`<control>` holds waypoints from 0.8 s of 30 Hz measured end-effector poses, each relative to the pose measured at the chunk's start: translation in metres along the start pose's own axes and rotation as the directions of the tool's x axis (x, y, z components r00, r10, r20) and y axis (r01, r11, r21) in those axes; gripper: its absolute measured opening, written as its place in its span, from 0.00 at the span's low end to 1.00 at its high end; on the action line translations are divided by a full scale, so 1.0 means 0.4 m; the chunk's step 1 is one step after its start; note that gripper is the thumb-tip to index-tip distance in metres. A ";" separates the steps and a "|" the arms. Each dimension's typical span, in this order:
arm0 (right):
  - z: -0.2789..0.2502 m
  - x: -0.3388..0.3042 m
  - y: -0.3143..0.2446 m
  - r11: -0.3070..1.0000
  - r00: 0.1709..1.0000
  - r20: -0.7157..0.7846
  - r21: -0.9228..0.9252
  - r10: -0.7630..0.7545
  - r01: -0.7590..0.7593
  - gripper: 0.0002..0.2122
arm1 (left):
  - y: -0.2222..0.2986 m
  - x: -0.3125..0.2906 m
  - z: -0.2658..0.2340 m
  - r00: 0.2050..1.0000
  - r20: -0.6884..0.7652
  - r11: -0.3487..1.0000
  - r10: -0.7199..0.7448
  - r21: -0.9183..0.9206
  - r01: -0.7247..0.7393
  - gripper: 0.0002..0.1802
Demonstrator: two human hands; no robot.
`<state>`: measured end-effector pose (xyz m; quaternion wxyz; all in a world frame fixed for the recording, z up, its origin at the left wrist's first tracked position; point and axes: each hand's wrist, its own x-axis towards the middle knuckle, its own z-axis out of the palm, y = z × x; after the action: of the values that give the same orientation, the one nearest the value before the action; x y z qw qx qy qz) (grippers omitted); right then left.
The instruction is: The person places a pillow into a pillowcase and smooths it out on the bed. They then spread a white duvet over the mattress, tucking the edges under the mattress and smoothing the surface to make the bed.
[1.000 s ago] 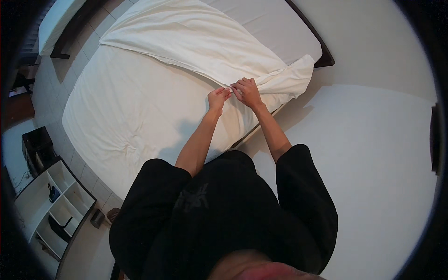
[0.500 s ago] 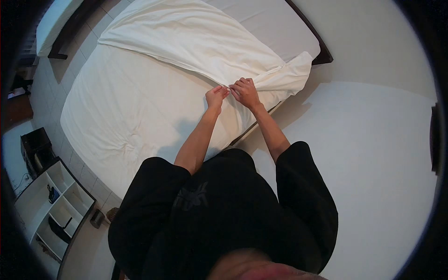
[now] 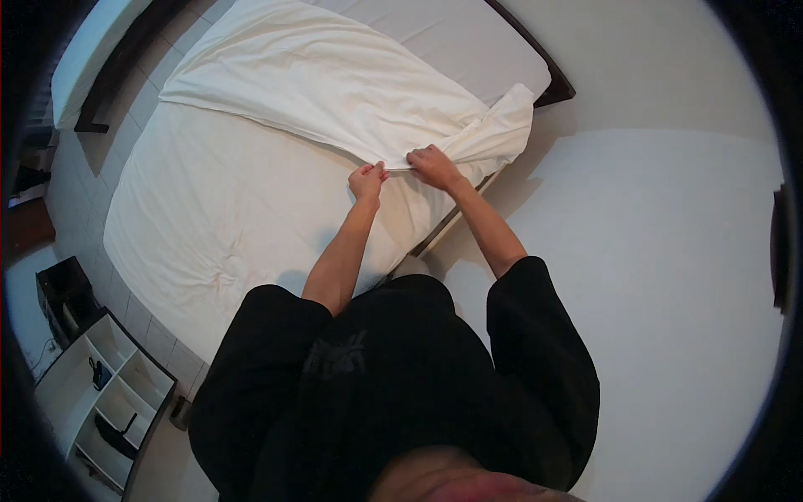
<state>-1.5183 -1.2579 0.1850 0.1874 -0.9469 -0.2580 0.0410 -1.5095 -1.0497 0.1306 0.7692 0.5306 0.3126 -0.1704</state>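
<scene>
A white bed cover [image 3: 309,88] lies folded back across the bed, its near edge running slantwise above a smooth white layer [image 3: 188,180]. My left hand [image 3: 366,182] pinches that edge between thumb and fingers. A short way to its right, my right hand [image 3: 432,166] has its fingers closed on the same edge, which stretches taut between the two hands. Right of my right hand, the cover bunches into folds at the bed's side. Beyond it shows a pale grey sheet [image 3: 468,42] on the mattress.
A pale wall [image 3: 652,293] stands close on the right, beside the dark bed frame corner [image 3: 559,94]. At lower left is an open shelf unit [image 3: 138,372] with small dark items. Another padded piece of furniture [image 3: 92,58] stands at upper left on the tiled floor [image 3: 79,184].
My hands have moved apart along the cover's edge, the left one shifting left and slightly nearer. The whole view has also shifted a little.
</scene>
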 end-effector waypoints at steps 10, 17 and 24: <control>-0.232 -0.181 0.343 0.944 0.950 -0.128 -0.135 0.286 -0.302 0.10 | -0.077 0.001 0.095 0.967 0.010 0.965 -0.256 -0.054 0.256 0.11; -0.400 -0.213 0.476 0.941 0.959 -0.221 -0.245 0.179 -0.232 0.11 | -0.215 -0.079 0.412 0.740 0.445 0.514 0.503 0.535 -0.671 0.24; -0.460 -0.217 0.519 0.889 0.898 -0.134 0.261 0.420 -0.377 0.13 | -0.046 -0.096 0.585 0.594 0.767 -0.023 0.244 0.617 -0.787 0.24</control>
<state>-1.4628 -1.5285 0.2758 0.3059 -0.9513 -0.0322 0.0192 -1.4790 -1.2752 0.1994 0.3275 0.8955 -0.2763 -0.1203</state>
